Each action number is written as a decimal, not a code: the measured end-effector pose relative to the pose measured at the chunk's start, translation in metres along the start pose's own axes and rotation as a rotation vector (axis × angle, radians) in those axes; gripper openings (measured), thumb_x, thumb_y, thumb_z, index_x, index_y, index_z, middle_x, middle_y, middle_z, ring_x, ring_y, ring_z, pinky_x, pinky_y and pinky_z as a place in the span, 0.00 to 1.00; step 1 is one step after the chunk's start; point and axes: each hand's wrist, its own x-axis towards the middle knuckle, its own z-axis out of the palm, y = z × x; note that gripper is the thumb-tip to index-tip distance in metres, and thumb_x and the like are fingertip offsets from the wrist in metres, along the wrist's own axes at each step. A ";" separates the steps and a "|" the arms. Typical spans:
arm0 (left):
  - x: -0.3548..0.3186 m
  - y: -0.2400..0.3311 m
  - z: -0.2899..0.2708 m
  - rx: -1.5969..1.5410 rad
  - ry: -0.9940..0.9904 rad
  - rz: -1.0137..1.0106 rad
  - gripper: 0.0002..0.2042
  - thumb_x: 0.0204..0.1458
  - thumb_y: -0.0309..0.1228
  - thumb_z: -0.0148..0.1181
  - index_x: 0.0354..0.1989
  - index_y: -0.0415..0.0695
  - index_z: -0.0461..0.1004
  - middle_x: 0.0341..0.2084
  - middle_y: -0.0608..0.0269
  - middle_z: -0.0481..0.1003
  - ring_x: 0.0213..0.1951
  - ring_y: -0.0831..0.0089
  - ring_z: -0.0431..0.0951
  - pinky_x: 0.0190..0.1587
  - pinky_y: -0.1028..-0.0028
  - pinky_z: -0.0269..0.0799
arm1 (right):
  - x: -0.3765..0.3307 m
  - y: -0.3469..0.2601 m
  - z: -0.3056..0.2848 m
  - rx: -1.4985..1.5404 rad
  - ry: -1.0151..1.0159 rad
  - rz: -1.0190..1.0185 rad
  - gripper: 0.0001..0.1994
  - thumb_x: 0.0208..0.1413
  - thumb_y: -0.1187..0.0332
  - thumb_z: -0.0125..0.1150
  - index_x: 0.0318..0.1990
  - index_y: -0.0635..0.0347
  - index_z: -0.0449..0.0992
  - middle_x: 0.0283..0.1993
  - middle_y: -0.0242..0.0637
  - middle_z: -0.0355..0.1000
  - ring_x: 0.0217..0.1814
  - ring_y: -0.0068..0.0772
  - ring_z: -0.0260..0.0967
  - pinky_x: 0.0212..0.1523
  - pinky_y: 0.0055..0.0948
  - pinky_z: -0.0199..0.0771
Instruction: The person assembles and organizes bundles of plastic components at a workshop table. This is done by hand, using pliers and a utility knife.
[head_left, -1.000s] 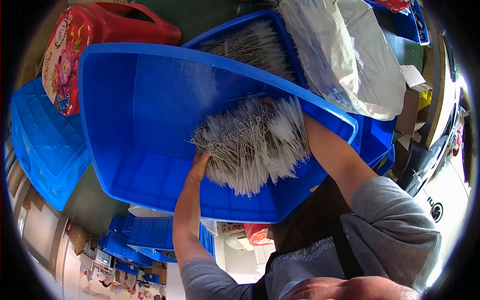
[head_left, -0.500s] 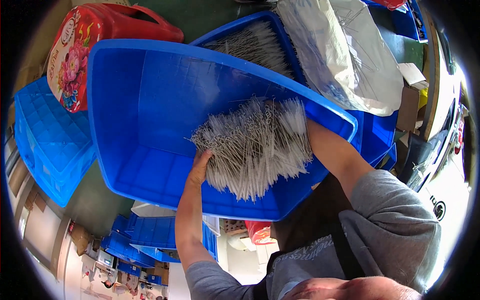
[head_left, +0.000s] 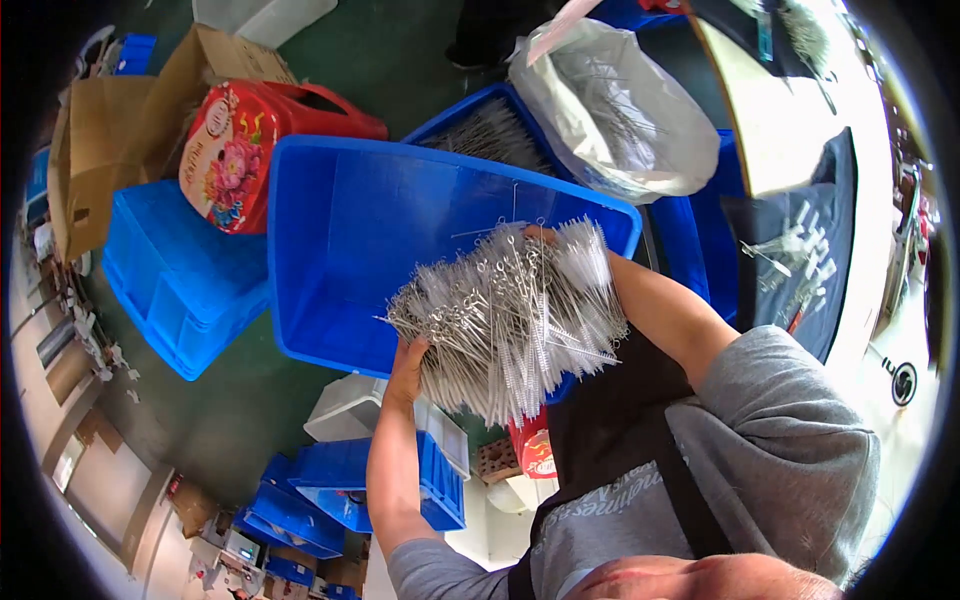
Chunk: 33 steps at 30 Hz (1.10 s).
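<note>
Between both hands I hold a large bundle of straw-cleaning brushes (head_left: 510, 320), with thin wire stems, looped ends and white bristles. It is above the near right part of a deep blue bin (head_left: 340, 220) and overhangs its near edge. My left hand (head_left: 406, 372) is closed against the bundle's left end, thumb showing. My right hand (head_left: 541, 234) reaches round the far right side; a few fingers show and the brushes hide the rest. Some stems poke out of the bundle at odd angles. The visible inside of the bin shows bare walls.
Behind the bin stand another blue bin of brushes (head_left: 490, 138) and a white sack (head_left: 650, 150) holding more wire pieces. To the left are a red container with a handle (head_left: 225, 165), a light blue box (head_left: 180, 270) and a cardboard box (head_left: 105, 150). A workbench (head_left: 765, 110) is at right.
The bundle has come up out of the bin toward me and now overhangs its near edge. The bin looks smaller and farther off, and more surroundings show. Both hands keep their hold.
</note>
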 end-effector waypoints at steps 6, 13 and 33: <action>-0.095 0.038 0.043 -0.049 -0.034 -0.074 0.37 0.41 0.46 0.62 0.58 0.44 0.52 0.48 0.60 0.65 0.48 0.66 0.68 0.48 0.67 0.67 | -0.079 -0.016 0.057 0.092 0.082 -0.113 0.29 0.56 0.47 0.37 0.58 0.60 0.56 0.57 0.45 0.59 0.57 0.43 0.58 0.59 0.35 0.54; -0.157 0.059 0.092 0.125 -0.106 -0.004 0.33 0.42 0.49 0.59 0.53 0.40 0.59 0.44 0.58 0.69 0.43 0.66 0.73 0.43 0.65 0.72 | -0.186 -0.023 0.075 0.225 0.186 -0.263 0.30 0.55 0.46 0.37 0.58 0.60 0.56 0.57 0.46 0.59 0.58 0.43 0.57 0.59 0.36 0.54; -0.140 0.016 0.694 0.627 -0.852 -0.524 0.28 0.48 0.46 0.54 0.52 0.40 0.62 0.47 0.57 0.69 0.46 0.65 0.71 0.49 0.66 0.68 | -0.687 -0.003 -0.177 0.904 0.955 -0.879 0.33 0.54 0.43 0.37 0.58 0.61 0.55 0.57 0.47 0.59 0.58 0.44 0.57 0.59 0.36 0.54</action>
